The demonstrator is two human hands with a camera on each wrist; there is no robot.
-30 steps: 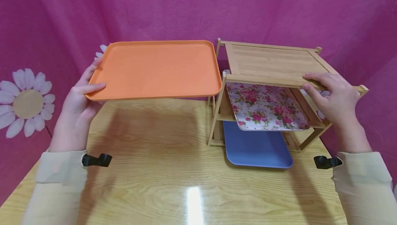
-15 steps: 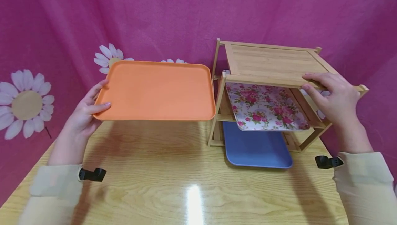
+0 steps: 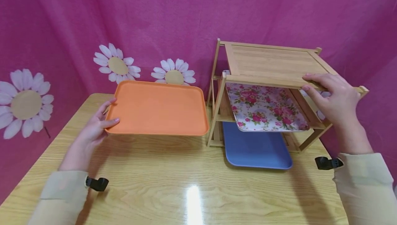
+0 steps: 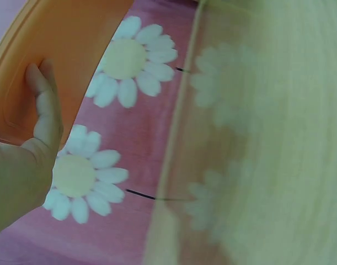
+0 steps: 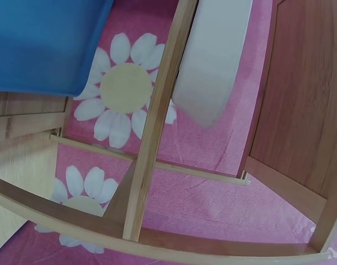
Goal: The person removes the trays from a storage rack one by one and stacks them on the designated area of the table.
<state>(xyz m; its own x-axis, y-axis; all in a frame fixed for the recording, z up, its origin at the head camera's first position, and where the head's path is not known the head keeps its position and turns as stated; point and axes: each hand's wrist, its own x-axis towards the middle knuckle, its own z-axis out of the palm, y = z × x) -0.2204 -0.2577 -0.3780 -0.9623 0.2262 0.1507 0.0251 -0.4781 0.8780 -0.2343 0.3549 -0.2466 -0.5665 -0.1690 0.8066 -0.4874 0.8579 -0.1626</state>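
Two hands at work, one tray in the air. Left hand [image 3: 97, 126] grips the left short edge of the orange tray [image 3: 158, 108]: thumb laid over the rim, fingers curled beneath it; the wrist view shows those fingers [image 4: 44, 105] pressed together against the tray's underside. From that grip the tray stretches away rightward, roughly level, just above the wooden table [image 3: 192, 183]; whether its far corner touches the table cannot be told. Its right edge ends just short of the bamboo rack [image 3: 273, 63].

Beyond the fingertips, on the pink backdrop [image 3: 186, 11], two white daisies [image 3: 116, 64] sit behind the tray's far edge.

Right hand [image 3: 333, 95] rests on the front right of the rack's top shelf: fingers together and lightly bent, lying over the front rail, thumb below the rail. Under those fingers, on the middle shelf, lies the floral tray [image 3: 263, 108], tilted, its near edge overhanging. Below that, the blue tray [image 3: 255, 147] lies on the lowest level, sticking out forward onto the table.
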